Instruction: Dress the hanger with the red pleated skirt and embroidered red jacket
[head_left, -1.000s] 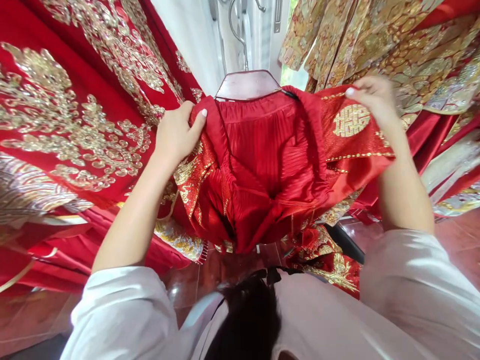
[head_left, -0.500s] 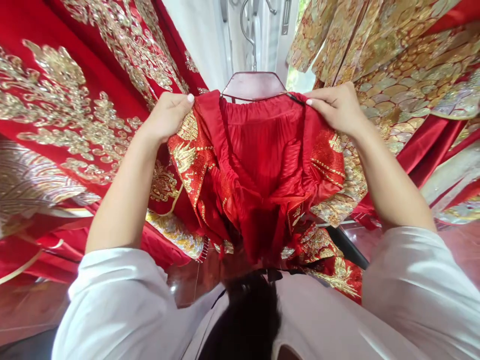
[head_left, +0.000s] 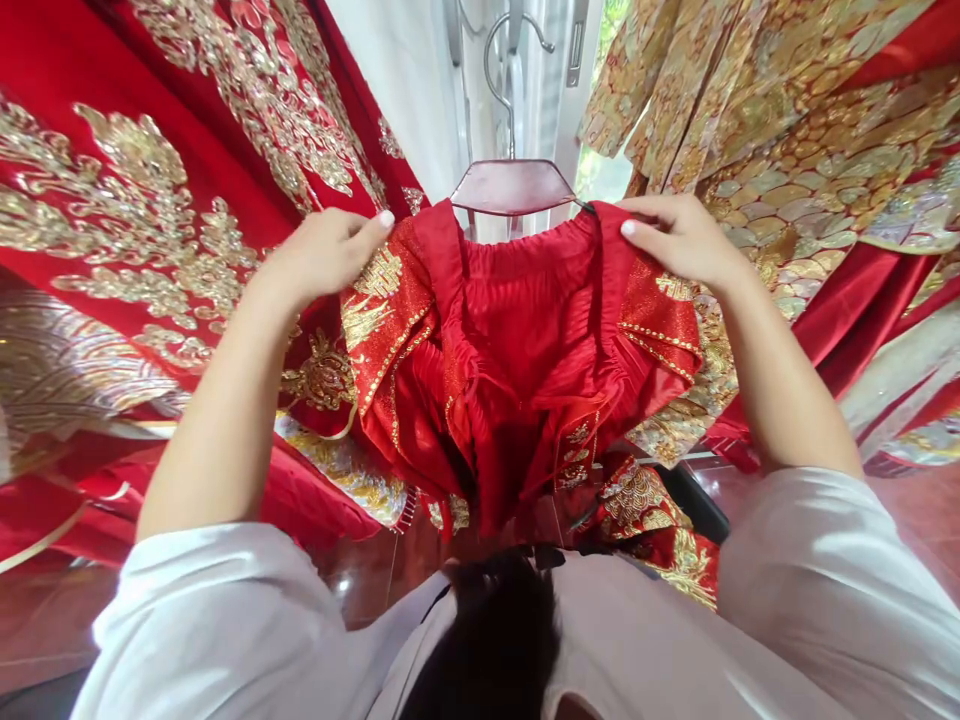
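A red embroidered dress with gathered cloth and gold-trimmed sleeves hangs in front of me, its neck opening spread wide. Its shoulders sit on a pale pinkish hanger, whose metal hook points upward and is not hung on anything I can make out. My left hand is closed on the left shoulder, thumb on top and the other fingers mostly hidden behind the cloth. At the right shoulder, my right hand grips the fabric between thumb and fingers. The hanger's ends are covered by the dress.
Red gowns with gold sequin work hang close on the left. Gold scale-patterned garments crowd the right side. Behind the hanger are a white curtain and a window frame. Glossy reddish floor tiles show below.
The dress and hanger sit slightly lower in view, and the shoulders are spread a little wider. My left hand has shifted a little outward and down; both hands stay at the shoulders.
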